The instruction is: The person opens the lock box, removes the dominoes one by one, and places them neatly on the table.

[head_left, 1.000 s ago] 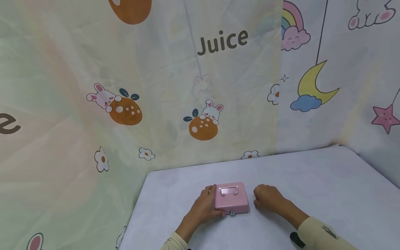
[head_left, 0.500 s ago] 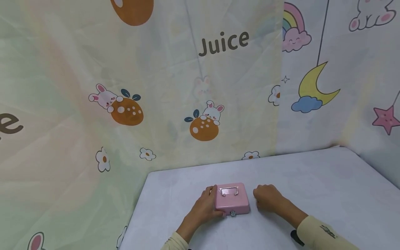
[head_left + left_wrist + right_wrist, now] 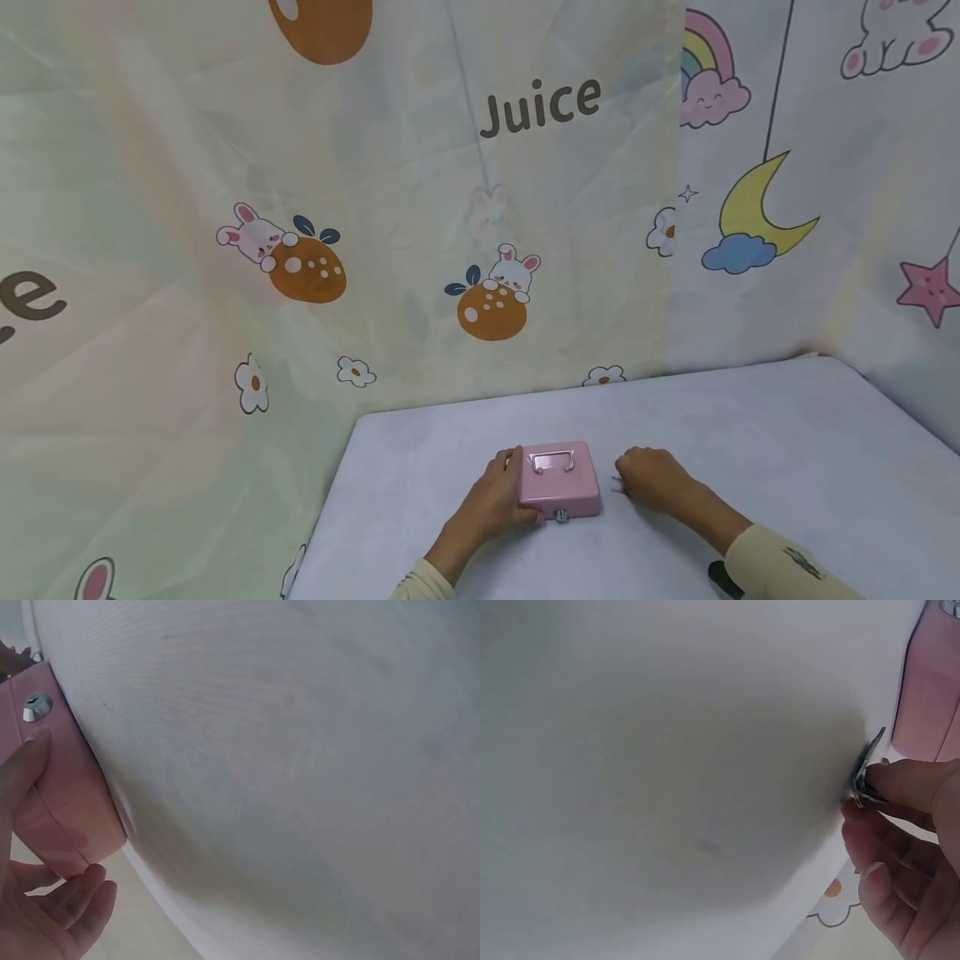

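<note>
A small pink cash box point(image 3: 561, 487) rests closed on the table, its wire handle point(image 3: 552, 461) lying on the lid. On its front face sits a round silver lock point(image 3: 37, 706) with a keyhole. My left hand point(image 3: 491, 496) grips the box's left side, thumb on the front beside the lock, fingers at the side and back. To the right of the box, my right hand point(image 3: 656, 479) pinches small silver keys point(image 3: 873, 750) between thumb and fingers, close over the tabletop. Two thin metal tips jut toward the box; the rest is hidden by the fingers.
The white-covered table point(image 3: 787, 433) reaches back to a printed cloth wall point(image 3: 405, 333) behind the box. A second cloth wall stands along the right. A black band point(image 3: 723, 579) shows at the right sleeve.
My right hand has moved slightly right, away from the box, and the key tips now show beyond its fingers. The left hand and the box stay put; the head view shifts a little.
</note>
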`<state>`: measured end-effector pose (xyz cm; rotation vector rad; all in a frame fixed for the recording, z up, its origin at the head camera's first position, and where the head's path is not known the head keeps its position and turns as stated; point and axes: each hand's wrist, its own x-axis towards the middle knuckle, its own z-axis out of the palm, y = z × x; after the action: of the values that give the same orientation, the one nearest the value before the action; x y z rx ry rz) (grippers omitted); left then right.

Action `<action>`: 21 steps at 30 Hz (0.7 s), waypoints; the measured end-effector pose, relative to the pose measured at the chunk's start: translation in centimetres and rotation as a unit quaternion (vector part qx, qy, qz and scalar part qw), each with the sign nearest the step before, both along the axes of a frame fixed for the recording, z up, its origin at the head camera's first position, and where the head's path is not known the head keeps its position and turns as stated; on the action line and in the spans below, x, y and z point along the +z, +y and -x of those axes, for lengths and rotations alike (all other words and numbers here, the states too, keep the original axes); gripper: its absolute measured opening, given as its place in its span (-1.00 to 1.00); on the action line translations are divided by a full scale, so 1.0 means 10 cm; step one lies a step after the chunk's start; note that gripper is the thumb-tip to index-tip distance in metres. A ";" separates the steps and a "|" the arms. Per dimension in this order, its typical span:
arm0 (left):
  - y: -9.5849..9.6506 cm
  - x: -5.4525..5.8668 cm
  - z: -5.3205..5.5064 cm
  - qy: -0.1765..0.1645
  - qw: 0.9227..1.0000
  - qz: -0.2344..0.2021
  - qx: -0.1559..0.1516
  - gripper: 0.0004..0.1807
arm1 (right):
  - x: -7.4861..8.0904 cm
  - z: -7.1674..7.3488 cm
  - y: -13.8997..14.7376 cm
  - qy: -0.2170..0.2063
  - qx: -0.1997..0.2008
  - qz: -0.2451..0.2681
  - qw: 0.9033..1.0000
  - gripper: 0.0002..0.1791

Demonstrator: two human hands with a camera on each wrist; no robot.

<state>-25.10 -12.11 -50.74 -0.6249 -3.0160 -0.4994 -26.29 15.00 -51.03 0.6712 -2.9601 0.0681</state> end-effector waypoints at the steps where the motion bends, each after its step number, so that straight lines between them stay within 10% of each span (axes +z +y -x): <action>1: 0.00 0.00 0.00 0.002 1.000 0.002 -0.001 0.18 | -0.01 0.00 0.01 0.007 0.001 0.002 1.000 -0.86; 21: 0.04 -0.03 0.02 -0.029 0.998 -0.046 -0.007 0.19 | 0.16 -0.47 -0.06 -0.124 -0.057 0.169 0.976 -0.76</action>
<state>-25.33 -11.69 -51.04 -0.6372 -3.0238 -0.6648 -21.63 14.41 -49.47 0.4762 -3.0940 0.6770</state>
